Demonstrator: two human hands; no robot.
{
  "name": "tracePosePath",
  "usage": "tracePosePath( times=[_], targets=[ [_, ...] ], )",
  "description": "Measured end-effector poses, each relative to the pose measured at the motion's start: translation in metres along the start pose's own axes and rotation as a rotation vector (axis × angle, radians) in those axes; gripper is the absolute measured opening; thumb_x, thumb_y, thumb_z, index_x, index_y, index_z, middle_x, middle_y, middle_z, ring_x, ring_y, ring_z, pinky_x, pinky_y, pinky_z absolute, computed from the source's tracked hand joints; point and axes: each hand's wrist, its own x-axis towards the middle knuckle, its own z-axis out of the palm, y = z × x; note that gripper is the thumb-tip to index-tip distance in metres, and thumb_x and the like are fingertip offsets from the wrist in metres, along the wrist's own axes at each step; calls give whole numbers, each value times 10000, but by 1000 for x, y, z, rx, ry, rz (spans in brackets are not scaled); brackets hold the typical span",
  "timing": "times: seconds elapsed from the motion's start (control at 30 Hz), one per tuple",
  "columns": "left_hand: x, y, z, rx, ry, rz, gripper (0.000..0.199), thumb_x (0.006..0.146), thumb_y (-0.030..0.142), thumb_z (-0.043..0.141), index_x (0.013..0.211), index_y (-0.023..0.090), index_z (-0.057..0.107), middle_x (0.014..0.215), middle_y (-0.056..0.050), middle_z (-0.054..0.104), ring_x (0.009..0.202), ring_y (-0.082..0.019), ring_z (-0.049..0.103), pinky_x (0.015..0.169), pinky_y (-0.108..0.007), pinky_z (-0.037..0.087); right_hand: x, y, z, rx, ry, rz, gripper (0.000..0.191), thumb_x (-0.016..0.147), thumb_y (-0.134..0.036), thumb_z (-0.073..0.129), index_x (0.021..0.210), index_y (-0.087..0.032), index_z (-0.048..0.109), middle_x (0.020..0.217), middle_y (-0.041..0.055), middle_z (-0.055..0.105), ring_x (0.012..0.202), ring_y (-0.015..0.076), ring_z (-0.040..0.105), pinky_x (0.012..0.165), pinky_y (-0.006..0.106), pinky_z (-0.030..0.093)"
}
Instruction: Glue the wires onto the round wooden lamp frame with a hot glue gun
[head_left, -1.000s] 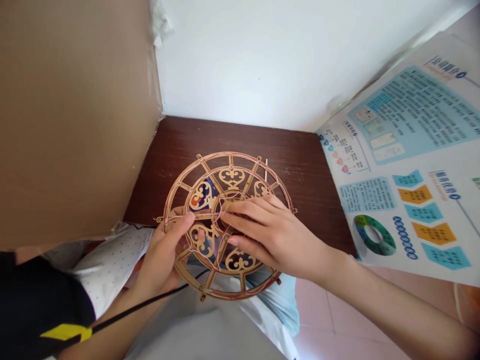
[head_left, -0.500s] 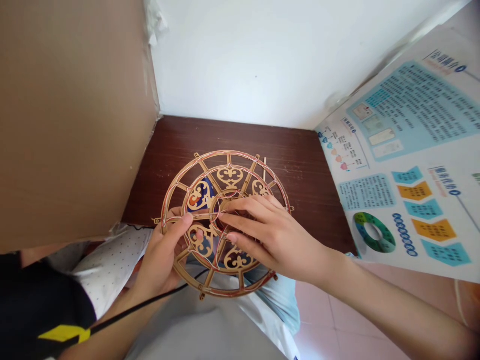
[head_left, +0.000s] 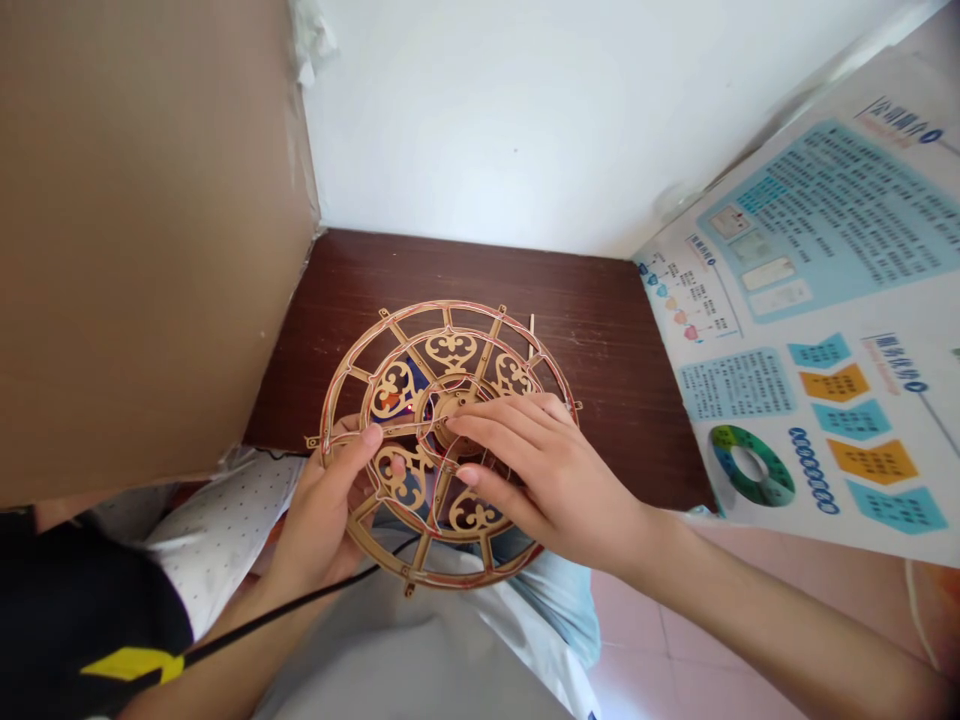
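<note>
A round, gold-coloured openwork frame (head_left: 451, 352), shaped like a wheel with heart-like ornaments, is held tilted between me and the table. Thin red and white wires (head_left: 409, 431) run along its rings and spokes. My left hand (head_left: 322, 510) grips its left side, thumb on top of a spoke and the other fingers underneath. Over the central hub (head_left: 448, 402) lies my right hand (head_left: 551, 470), fingers stretched out, with the index fingertip near the wires. Its thumb is apart from the index finger and rests over the inner part. The right hand covers the frame's right side.
Behind the frame is a dark brown table (head_left: 600, 310) with a thin pale stick (head_left: 532, 337). Brown cardboard (head_left: 150, 230) stands left, a white wall (head_left: 487, 120) behind, and a printed board (head_left: 720, 400) right. A black cable (head_left: 277, 610) crosses my left forearm.
My right hand's fingertips have shifted slightly right, showing more of the hub. The frame has tilted or turned a little, its upper edge moving left. The left hand keeps its hold.
</note>
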Motion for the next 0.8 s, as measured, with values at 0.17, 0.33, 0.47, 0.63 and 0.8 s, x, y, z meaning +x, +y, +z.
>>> tracePosePath(
  times=[0.17,0.33,0.47,0.63,0.8],
  targets=[
    [2,1,-1,-72,35,-18,420,672,291,996,1002,180,761,880,-2,807,654,-127,717,570,-181,576,2,2,0,3,36,-21,285,1149,-366,509,1309,-164,629,1273,104,785,1166,233,721,985,383,429],
    [6,5,-6,-102,46,-17,376,713,328,977,992,183,770,803,16,773,612,-105,689,580,-167,580,2,4,-5,-14,112,8,282,1139,-365,524,1361,-209,601,1314,112,779,1209,259,717,1016,423,453],
    [9,10,-7,-99,61,7,383,698,337,982,964,176,759,749,17,738,593,-109,674,589,-179,586,3,2,-7,-25,128,32,261,1131,-338,537,1358,-231,613,1315,109,784,1202,266,725,1022,448,464],
    [9,10,-6,-70,24,11,396,711,349,967,1003,181,759,731,14,711,585,-127,653,564,-213,585,6,-3,0,-11,43,-4,308,1154,-360,485,1377,-194,618,1358,100,771,1296,260,686,1079,441,438],
    [6,9,-9,-93,17,16,432,703,351,990,1018,181,747,845,-4,756,631,-113,669,583,-196,593,8,-3,7,32,25,-4,355,1160,-392,462,1391,-162,605,1384,114,753,1316,253,667,1068,414,430]
  ],
)
